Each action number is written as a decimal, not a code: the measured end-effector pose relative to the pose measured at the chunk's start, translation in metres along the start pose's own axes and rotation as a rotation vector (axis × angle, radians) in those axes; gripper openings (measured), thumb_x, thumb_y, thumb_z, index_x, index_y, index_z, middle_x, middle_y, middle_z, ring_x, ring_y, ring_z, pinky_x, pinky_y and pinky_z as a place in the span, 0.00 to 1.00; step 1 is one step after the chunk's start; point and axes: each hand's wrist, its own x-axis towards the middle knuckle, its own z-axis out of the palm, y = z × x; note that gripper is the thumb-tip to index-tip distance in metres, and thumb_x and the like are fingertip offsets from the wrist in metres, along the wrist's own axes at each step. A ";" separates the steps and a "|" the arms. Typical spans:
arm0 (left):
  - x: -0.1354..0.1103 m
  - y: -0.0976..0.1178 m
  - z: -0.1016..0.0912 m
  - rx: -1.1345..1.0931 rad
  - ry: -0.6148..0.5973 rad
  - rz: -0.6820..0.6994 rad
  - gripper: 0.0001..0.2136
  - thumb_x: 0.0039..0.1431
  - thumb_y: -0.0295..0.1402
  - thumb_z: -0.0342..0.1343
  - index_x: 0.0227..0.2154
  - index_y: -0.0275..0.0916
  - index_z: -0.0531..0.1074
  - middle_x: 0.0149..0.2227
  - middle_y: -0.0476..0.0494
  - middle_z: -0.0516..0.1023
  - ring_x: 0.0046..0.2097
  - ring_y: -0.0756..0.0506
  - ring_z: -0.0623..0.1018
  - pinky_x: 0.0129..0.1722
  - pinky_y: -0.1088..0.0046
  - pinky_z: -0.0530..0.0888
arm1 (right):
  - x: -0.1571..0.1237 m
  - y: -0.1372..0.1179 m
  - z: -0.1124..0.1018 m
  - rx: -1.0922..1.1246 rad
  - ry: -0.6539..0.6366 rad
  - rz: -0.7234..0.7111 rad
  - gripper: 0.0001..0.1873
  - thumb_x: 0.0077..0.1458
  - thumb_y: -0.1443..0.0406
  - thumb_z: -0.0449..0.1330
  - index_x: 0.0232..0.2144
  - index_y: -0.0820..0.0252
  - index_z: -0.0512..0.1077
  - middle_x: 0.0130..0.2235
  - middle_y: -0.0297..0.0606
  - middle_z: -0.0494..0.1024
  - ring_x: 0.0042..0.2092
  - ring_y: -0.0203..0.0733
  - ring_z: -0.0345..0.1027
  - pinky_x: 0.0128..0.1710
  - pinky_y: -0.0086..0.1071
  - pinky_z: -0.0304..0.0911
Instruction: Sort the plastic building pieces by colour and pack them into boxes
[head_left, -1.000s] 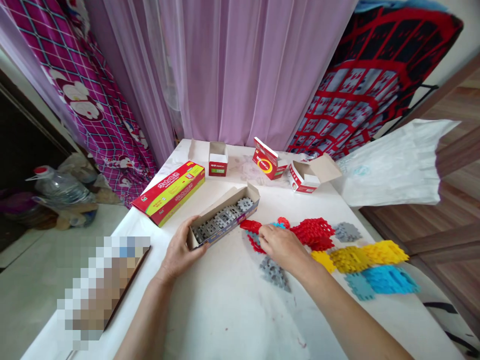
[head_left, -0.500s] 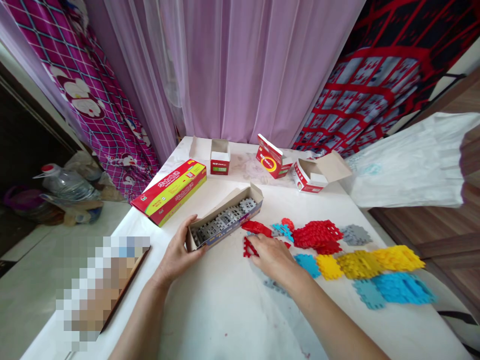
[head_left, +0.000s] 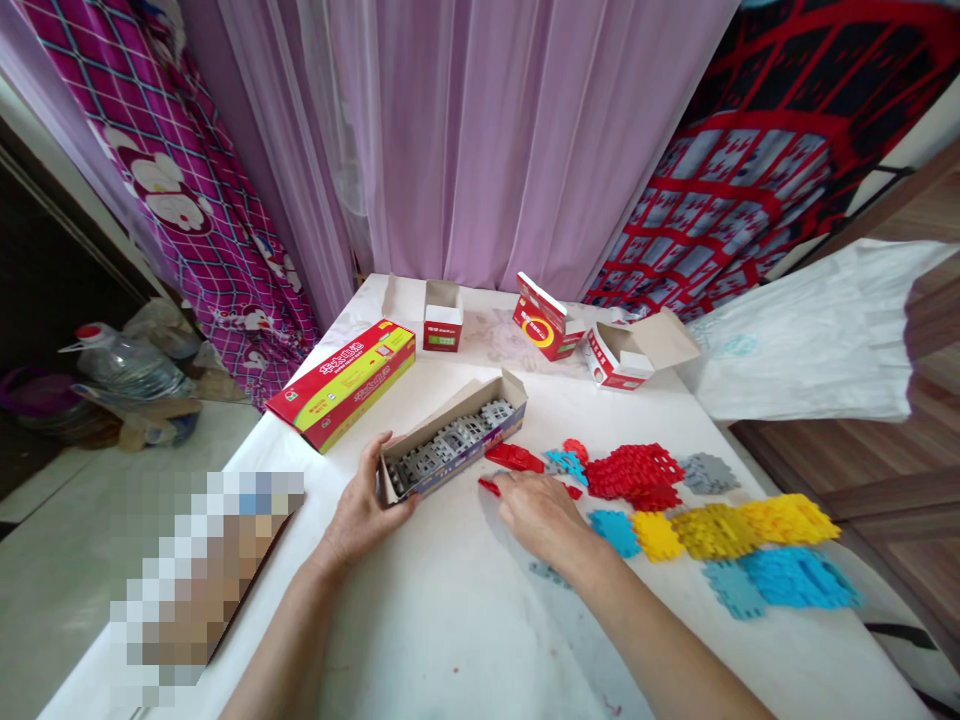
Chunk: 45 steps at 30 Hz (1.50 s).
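Observation:
My left hand (head_left: 367, 500) is closed round the near end of a long open cardboard box (head_left: 469, 462), thumb on its front side. Grey square interlocking plastic pieces (head_left: 450, 445) stand in a row inside it. My right hand (head_left: 536, 510) is closed, fingers bent down, on a red plastic piece (head_left: 489, 486); its edges show on both sides of the hand, the rest is hidden. Just beyond the fingers lie another red piece (head_left: 514, 458) and a small blue piece (head_left: 568, 465). A grey piece (head_left: 550, 573) is partly covered by my right forearm.
Right of my hand lie stacks of red pieces (head_left: 634, 475), yellow pieces (head_left: 787, 520), blue pieces (head_left: 802, 578) and grey pieces (head_left: 709, 473). A red-yellow carton (head_left: 345, 385) stands left. Three small open boxes, including a middle one (head_left: 544, 320), stand at the back. A pixelated item (head_left: 217, 580) lies left.
The red piece under my right hand was tilted up with its latticed face showing; now it lies lower and flatter, mostly covered by the fingers. My left hand still grips the box.

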 end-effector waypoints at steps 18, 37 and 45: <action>0.001 0.014 -0.002 -0.081 -0.024 0.022 0.32 0.46 0.31 0.60 0.56 0.41 0.58 0.53 0.40 0.72 0.53 0.41 0.74 0.52 0.62 0.72 | 0.038 -0.055 -0.086 0.125 0.159 -0.296 0.12 0.62 0.62 0.53 0.46 0.57 0.70 0.38 0.40 0.81 0.40 0.44 0.75 0.38 0.31 0.59; 0.000 0.015 -0.001 -0.036 0.000 0.033 0.30 0.48 0.32 0.60 0.55 0.41 0.58 0.53 0.40 0.71 0.53 0.41 0.74 0.51 0.63 0.73 | 0.042 -0.077 -0.077 -0.041 0.159 -0.277 0.15 0.63 0.60 0.51 0.47 0.56 0.71 0.39 0.43 0.79 0.41 0.46 0.74 0.41 0.35 0.63; 0.000 0.018 -0.002 -0.040 -0.010 0.034 0.31 0.46 0.32 0.59 0.55 0.40 0.58 0.53 0.41 0.71 0.53 0.41 0.74 0.52 0.63 0.72 | 0.034 -0.090 -0.079 -0.188 0.226 -0.340 0.11 0.62 0.68 0.50 0.42 0.63 0.70 0.35 0.49 0.79 0.42 0.48 0.73 0.41 0.35 0.63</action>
